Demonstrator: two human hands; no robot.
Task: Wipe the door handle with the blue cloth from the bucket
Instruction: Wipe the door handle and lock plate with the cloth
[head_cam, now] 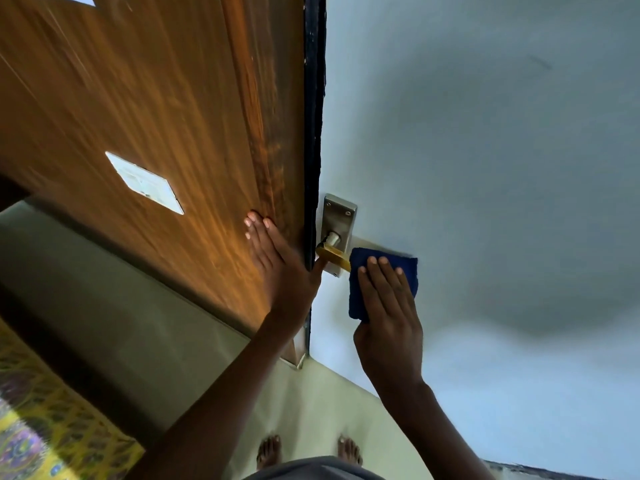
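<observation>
The door handle (pixel 333 255) is a brass lever on a steel backplate (pixel 338 216), fixed to the pale blue face of the open door (pixel 485 150). A folded blue cloth (pixel 408 268) covers the lever's outer end. My right hand (pixel 388 313) lies over the cloth with fingers flat, pressing it on the handle. My left hand (pixel 277 258) rests flat on the wooden face of the door (pixel 156 98), its thumb hooked around the black door edge (pixel 314 133) near the lever's base. No bucket is in view.
A white sticker (pixel 145 183) is on the wooden door face. Below are a pale floor (pixel 311 403) and my bare feet (pixel 308 452). A yellow patterned fabric (pixel 45 427) lies at the lower left.
</observation>
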